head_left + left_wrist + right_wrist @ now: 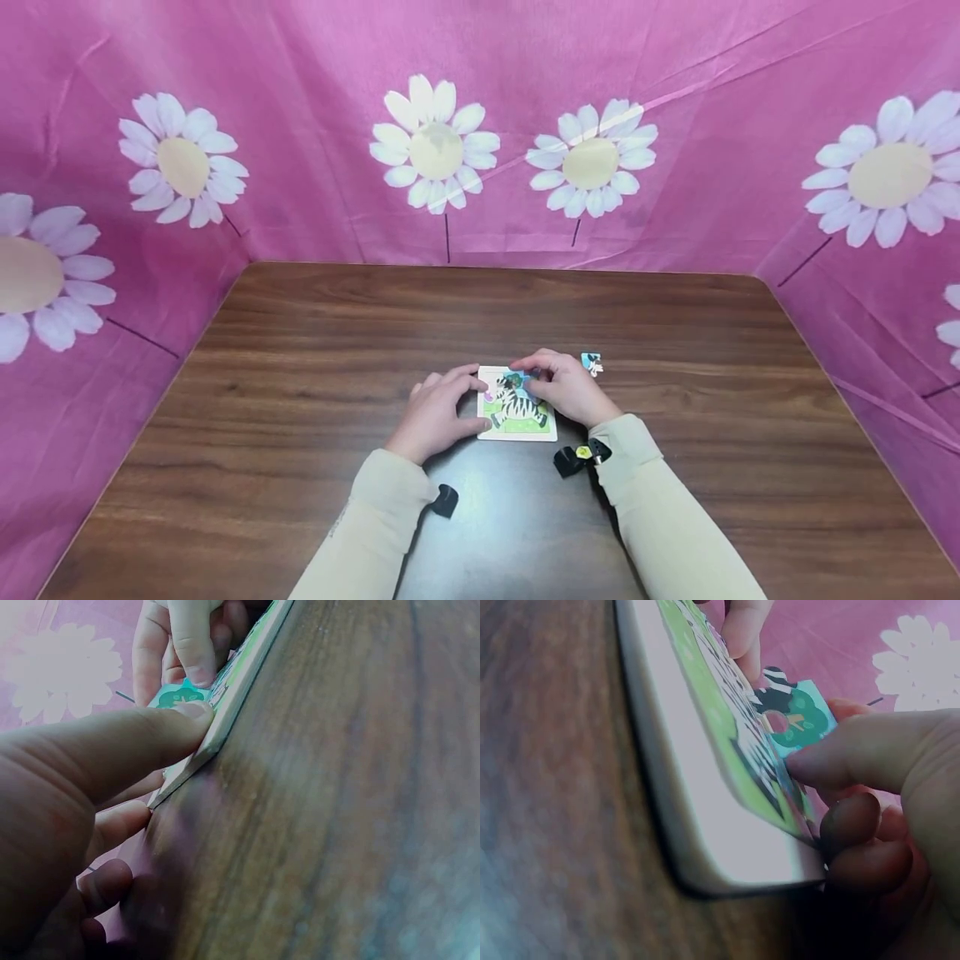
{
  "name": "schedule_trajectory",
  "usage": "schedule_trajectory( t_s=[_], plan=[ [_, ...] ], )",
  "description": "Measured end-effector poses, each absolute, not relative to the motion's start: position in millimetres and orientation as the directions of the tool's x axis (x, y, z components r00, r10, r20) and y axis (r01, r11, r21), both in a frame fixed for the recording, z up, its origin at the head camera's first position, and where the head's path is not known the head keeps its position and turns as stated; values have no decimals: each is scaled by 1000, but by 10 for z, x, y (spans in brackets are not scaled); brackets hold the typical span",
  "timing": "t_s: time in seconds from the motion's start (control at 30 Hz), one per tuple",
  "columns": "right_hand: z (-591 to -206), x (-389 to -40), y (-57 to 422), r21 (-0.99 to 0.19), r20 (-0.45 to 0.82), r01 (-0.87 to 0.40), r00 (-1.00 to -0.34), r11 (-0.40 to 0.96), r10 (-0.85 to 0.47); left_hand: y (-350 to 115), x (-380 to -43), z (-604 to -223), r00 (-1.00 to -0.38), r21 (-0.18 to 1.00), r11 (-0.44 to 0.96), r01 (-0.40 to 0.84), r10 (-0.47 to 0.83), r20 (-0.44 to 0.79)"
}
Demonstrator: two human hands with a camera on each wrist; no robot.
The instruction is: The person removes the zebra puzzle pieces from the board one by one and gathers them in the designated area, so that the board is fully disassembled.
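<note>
A square zebra jigsaw board [517,436] with a pale rim lies on the table, mostly filled with its picture. My left hand [435,414] holds the board's left side, thumb near the front corner and forefinger near the back one. Over the upper right part, my right hand [567,390] pinches a puzzle piece [808,720] between thumb and fingers. That piece shows a green tree and black-and-white stripes, and the right wrist view has it tilted up from the board. Another puzzle piece [592,363], blue and white, lies just beyond the right hand.
The brown wooden table [300,350] stretches around the board. Behind and beside it hangs a pink cloth [315,167] with large white daisies. Black wrist devices [570,461] sit below both cuffs, close to the tabletop.
</note>
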State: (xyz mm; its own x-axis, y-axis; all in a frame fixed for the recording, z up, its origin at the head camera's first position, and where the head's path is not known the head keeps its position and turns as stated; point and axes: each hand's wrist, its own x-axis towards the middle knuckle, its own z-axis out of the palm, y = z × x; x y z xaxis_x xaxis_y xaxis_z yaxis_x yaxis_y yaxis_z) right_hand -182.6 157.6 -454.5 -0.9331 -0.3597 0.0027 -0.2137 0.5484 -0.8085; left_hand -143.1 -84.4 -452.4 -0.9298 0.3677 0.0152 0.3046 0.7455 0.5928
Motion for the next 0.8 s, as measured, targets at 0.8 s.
schedule_trajectory(
  t_s=[0.8],
  plan=[
    [-4580,-1837,1575,-930,-25,-60,-974,363,-227,-835,-1420,-4522,-933,585,754,298,358,14]
  ],
)
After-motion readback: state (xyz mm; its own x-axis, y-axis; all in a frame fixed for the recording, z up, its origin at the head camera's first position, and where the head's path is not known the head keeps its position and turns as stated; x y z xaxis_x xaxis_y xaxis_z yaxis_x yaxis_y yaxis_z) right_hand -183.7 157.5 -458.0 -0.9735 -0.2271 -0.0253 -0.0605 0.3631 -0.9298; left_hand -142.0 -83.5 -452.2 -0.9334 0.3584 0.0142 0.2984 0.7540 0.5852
